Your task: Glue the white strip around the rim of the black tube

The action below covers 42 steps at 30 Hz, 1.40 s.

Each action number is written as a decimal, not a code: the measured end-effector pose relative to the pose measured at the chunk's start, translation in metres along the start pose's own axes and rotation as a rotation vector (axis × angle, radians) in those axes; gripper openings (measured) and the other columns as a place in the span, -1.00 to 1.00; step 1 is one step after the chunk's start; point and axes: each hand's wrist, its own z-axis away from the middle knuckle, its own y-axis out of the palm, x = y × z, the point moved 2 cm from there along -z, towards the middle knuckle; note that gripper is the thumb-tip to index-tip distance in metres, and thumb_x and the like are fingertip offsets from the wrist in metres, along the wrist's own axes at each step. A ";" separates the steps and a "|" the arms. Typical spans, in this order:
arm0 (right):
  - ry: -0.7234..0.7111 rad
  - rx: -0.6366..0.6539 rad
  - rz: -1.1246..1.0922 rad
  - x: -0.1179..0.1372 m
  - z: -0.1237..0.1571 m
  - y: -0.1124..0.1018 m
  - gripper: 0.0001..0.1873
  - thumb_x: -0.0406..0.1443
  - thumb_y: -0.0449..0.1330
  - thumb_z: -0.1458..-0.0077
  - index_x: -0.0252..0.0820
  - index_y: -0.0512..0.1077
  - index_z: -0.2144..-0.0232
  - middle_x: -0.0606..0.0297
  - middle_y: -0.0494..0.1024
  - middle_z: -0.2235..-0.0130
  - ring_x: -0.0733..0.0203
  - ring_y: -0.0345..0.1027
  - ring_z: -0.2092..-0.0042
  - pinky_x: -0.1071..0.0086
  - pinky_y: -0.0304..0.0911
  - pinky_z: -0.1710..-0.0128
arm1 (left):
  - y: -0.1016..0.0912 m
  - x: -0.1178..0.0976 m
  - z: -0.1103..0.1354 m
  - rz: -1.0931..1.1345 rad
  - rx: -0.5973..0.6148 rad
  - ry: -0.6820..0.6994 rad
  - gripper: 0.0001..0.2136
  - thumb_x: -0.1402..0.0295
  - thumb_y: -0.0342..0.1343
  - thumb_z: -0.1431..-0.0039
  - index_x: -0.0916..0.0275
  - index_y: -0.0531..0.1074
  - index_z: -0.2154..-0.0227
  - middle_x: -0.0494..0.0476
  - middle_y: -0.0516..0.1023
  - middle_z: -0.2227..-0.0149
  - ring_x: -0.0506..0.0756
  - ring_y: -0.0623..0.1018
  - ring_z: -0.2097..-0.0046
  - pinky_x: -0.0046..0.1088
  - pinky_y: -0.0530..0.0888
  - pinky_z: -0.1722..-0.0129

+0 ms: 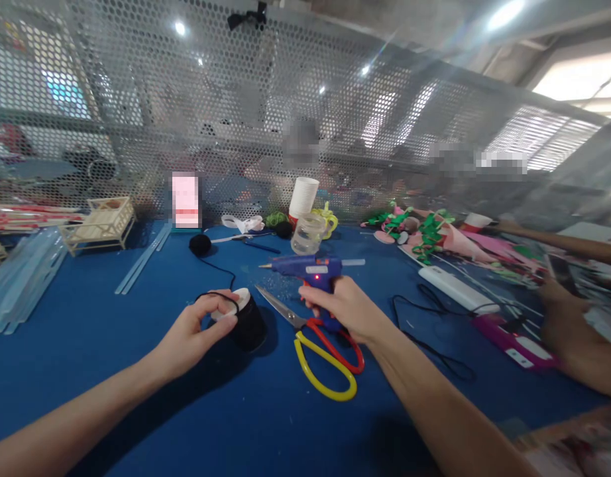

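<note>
We saw the black-wrapped cup [250, 326] over the blue table [181, 424], just left of the open scissors' tips, its white end turned up and toward our left hand [201, 324]. That hand was the nearer one: its thumb and bent fingers were drawn close together on the white end, holding the cup, with black yarn [234, 277] passing at the fingers and running back to a small black ball [200, 245]. We could not tell how far the fingertips went inside the rim. Our right hand [352, 305] was wrapped around the grip of a blue glue gun [305, 266], closed rather than spread, with its red light lit. The gun's long axis ran roughly level from right to left, its nozzle [266, 266] toward the left and a clear glue stick [354, 262] jutting from the rear. What mattered most was the gap between nozzle and cup: we judged that the tip lay beyond the cup, on its far side from us, near but apart. The scissors [299, 322] lay slantwise between our hands, their blades pointing away and leftward.
</note>
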 end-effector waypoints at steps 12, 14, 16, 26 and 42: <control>-0.147 -0.012 0.156 -0.002 0.035 0.029 -0.85 -0.20 0.11 0.08 -0.13 0.33 0.57 0.39 0.31 0.69 0.30 0.15 0.65 0.42 0.07 0.70 | 0.002 0.000 -0.001 0.120 -0.025 -0.036 -0.81 0.26 0.02 -0.05 0.23 0.29 0.58 0.20 0.47 0.26 0.17 0.31 -0.04 -0.28 0.20 -0.02; -0.168 -0.025 0.144 -0.007 0.034 0.032 -0.88 -0.22 0.11 0.08 -0.12 0.35 0.54 0.38 0.31 0.69 0.29 0.15 0.66 0.41 0.06 0.70 | 0.002 0.000 0.000 0.126 -0.016 -0.030 -0.82 0.28 0.01 -0.06 0.23 0.29 0.58 0.19 0.47 0.27 0.16 0.32 -0.04 -0.30 0.21 -0.02; -0.220 -0.052 0.106 -0.009 0.033 0.035 -0.90 -0.24 0.10 0.08 -0.12 0.37 0.54 0.37 0.32 0.69 0.27 0.16 0.65 0.39 0.09 0.68 | 0.002 0.000 0.001 0.130 -0.012 -0.029 -0.83 0.29 0.01 -0.06 0.23 0.28 0.58 0.19 0.46 0.26 0.15 0.31 -0.04 -0.31 0.21 -0.01; -0.289 -0.101 0.147 0.001 0.030 0.040 -0.94 -0.33 0.08 0.11 -0.11 0.32 0.58 0.27 0.41 0.57 0.18 0.29 0.54 0.27 0.25 0.46 | 0.003 0.002 0.001 0.128 0.015 -0.034 -0.84 0.29 0.00 -0.06 0.25 0.28 0.53 0.27 0.42 0.12 0.17 0.28 -0.08 -0.29 0.17 -0.04; -0.145 -0.108 0.211 0.010 0.036 0.034 -0.92 -0.30 0.06 0.17 -0.17 0.32 0.60 0.33 0.40 0.64 0.27 0.28 0.60 0.46 0.22 0.59 | 0.003 0.002 -0.001 0.196 0.054 -0.011 -0.81 0.26 0.02 -0.06 0.27 0.26 0.54 0.30 0.39 0.05 0.24 0.27 -0.09 -0.19 0.12 -0.07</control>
